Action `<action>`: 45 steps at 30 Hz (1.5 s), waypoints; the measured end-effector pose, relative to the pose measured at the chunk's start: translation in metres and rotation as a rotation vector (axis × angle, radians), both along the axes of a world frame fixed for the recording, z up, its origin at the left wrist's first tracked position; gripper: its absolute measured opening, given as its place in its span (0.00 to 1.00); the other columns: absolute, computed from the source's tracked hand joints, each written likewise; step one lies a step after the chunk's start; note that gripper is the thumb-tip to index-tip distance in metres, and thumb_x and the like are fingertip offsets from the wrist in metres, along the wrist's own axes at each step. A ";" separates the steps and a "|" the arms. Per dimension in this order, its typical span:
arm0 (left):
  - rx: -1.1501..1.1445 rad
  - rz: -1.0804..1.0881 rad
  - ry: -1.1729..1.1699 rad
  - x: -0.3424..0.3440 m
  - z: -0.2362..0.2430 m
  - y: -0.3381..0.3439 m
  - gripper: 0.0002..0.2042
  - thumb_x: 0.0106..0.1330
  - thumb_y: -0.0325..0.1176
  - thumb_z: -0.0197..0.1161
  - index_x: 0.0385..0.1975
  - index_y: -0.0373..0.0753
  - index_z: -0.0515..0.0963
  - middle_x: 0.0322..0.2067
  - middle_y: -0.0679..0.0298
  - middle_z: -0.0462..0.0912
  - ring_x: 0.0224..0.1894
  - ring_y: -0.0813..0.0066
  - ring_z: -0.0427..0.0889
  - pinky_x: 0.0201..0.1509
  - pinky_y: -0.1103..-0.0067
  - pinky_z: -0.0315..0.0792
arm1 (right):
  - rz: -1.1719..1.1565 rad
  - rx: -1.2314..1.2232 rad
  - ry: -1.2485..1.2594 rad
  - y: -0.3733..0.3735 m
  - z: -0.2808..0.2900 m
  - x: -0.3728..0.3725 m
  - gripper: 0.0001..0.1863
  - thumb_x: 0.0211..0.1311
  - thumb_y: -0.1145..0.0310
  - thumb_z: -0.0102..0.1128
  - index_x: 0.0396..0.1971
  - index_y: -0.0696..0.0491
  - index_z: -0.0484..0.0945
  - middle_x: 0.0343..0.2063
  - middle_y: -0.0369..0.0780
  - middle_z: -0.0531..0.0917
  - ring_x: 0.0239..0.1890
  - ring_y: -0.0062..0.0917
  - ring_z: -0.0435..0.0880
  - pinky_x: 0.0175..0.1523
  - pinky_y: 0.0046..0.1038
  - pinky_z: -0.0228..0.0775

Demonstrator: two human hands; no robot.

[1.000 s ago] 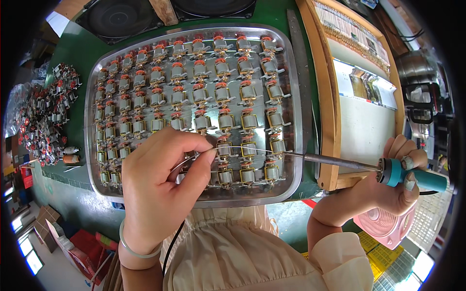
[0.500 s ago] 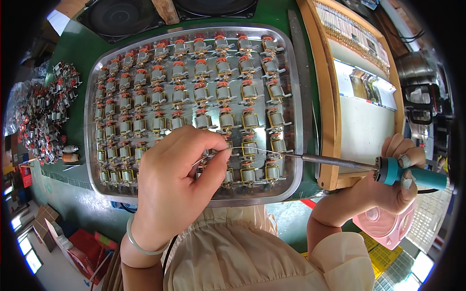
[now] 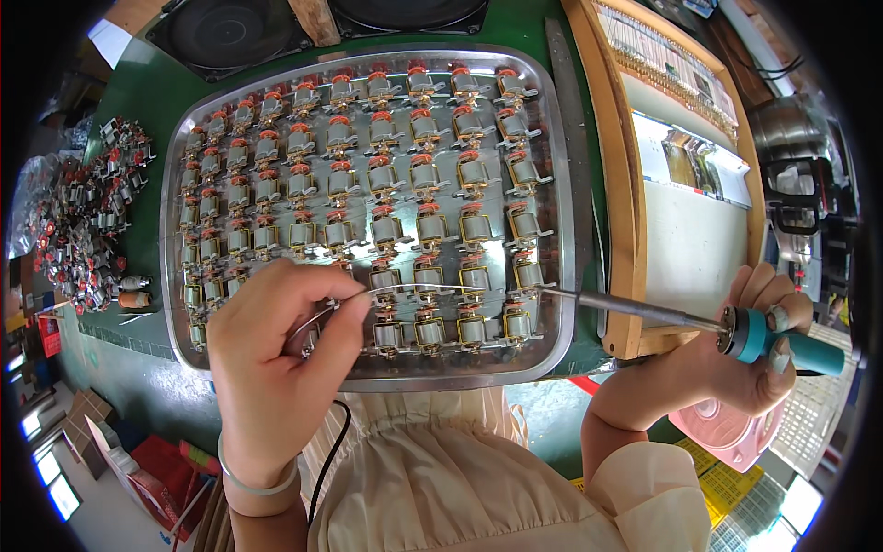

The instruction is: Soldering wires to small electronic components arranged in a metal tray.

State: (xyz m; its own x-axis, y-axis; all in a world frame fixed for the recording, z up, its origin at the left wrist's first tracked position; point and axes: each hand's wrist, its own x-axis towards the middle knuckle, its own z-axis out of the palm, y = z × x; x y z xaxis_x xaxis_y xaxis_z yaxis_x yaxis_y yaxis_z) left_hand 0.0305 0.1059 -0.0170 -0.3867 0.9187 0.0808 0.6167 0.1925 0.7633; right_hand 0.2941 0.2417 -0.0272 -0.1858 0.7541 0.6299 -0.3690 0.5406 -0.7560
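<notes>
My left hand [image 3: 290, 354] pinches a thin silvery solder wire [image 3: 418, 285] between thumb and forefinger over the near left part of a metal tray [image 3: 460, 375]. From those fingers the wire runs right, slightly bowed, above the near rows of parts. In my right hand [image 3: 768, 336] is a soldering iron [image 3: 800, 352] with a teal handle, its long shaft pointing left. The iron's tip [image 3: 550, 292] is over the tray's right side, by a coil in the rightmost column. Rows of small wire-framed coils [image 3: 430, 225] with red tops fill the tray; my left hand hides some.
Left of the tray lies a heap of similar coils [image 3: 92, 216], with a copper-coloured spool [image 3: 133, 299] beside it. A wooden-framed box [image 3: 625, 230] stands to the right. Behind the tray are black round fans or speakers [image 3: 230, 32]. A pink appliance [image 3: 731, 432] sits below my right forearm.
My left hand has moved left and a little nearer, baring more coils and a longer stretch of solder wire. The iron's handle has dipped slightly; its tip stays near the same coil.
</notes>
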 end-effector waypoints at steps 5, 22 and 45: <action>-0.009 0.038 0.001 -0.003 0.000 -0.007 0.04 0.44 0.20 0.58 0.19 0.34 0.71 0.16 0.65 0.69 0.14 0.81 0.62 0.17 0.85 0.55 | 0.031 -0.001 -0.025 -0.015 0.003 -0.019 0.11 0.37 0.66 0.51 0.19 0.57 0.61 0.13 0.36 0.59 0.17 0.18 0.53 0.22 0.21 0.42; 0.004 -0.002 -0.006 -0.004 -0.006 -0.005 0.04 0.45 0.22 0.59 0.19 0.35 0.71 0.17 0.65 0.71 0.15 0.78 0.65 0.17 0.84 0.58 | 0.133 -0.032 -0.114 -0.011 -0.001 -0.026 0.11 0.39 0.69 0.53 0.22 0.56 0.64 0.16 0.36 0.63 0.19 0.19 0.55 0.23 0.21 0.45; -0.024 0.092 -0.015 -0.016 -0.001 -0.016 0.04 0.44 0.21 0.58 0.19 0.34 0.71 0.16 0.66 0.70 0.14 0.84 0.61 0.16 0.86 0.53 | 0.069 -0.010 -0.030 -0.021 0.002 -0.031 0.12 0.40 0.67 0.53 0.21 0.56 0.62 0.15 0.37 0.61 0.17 0.19 0.54 0.21 0.21 0.43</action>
